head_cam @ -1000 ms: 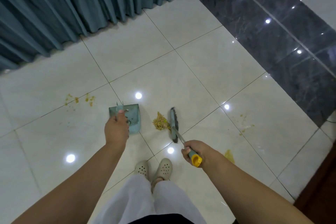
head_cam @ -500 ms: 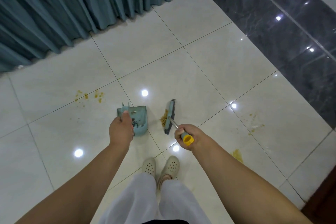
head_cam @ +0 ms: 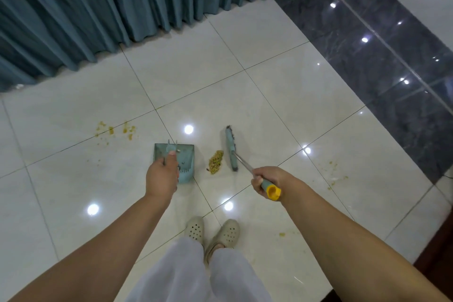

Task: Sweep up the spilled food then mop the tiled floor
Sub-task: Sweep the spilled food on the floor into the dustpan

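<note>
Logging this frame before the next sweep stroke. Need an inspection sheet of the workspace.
Surface: glossy tiled floor, food smears left and right.
Job's things: food pile between dustpan and broom head; scattered bits and smear unswept.
Clutter: nothing seen.
Grippers: left hand holds the dustpan handle; right hand grips the broom handle.
Cables: nothing seen.
Surroundings: teal curtain, dark tile strip.

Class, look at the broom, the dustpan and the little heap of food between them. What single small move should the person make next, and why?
Probably a short stroke of the broom head leftward, pushing the food pile into the dustpan. The pile lies on the tile between the two, apart from both, the right hand holds the broom and the left hand steadies the pan.
</note>
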`<state>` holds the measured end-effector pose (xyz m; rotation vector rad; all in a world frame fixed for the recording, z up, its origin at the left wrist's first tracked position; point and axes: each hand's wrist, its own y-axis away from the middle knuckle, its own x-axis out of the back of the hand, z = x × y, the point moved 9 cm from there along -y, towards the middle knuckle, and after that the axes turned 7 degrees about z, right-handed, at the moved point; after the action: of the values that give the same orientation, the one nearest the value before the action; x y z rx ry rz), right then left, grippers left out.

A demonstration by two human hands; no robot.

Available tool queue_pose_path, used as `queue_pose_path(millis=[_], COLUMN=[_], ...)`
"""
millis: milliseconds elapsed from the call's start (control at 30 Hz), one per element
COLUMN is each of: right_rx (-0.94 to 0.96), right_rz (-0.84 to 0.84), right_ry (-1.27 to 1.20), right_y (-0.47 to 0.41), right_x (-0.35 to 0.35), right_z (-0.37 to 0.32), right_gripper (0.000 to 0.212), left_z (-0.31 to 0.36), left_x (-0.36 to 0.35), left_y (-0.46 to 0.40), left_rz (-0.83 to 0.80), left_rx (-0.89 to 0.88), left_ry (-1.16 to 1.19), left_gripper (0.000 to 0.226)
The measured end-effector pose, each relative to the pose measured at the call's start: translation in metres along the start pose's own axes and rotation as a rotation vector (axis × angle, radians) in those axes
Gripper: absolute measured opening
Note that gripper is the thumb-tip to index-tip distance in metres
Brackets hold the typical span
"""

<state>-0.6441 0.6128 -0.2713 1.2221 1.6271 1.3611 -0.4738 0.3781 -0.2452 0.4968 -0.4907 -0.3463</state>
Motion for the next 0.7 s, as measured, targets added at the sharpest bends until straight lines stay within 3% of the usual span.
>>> queue_pose_path(millis=[167,300,700], right_rx=[0.043,-0.021,0.043], right_rz=[0.065,0.066,0.013], right_ry=[0.438,0.622,0.701], right_y=[-0.023,-0.034,-0.029], right_x=[0.000,-0.003,0.062], right_z=[-0.008,0.008,0.008], right_gripper=[0.011,0.012,0.009], left_z=[-0.009,-0.020,-0.054], left_x=[0.005,0.009,0.012], left_y=[0.006,0.012,0.077], left_rz=[-0.032,-0.070,-0.020], left_rx=[0.015,0.046,0.070], left_ry=[-0.011,0.017,-0.019], left_gripper=[0.045,0.041,0.042])
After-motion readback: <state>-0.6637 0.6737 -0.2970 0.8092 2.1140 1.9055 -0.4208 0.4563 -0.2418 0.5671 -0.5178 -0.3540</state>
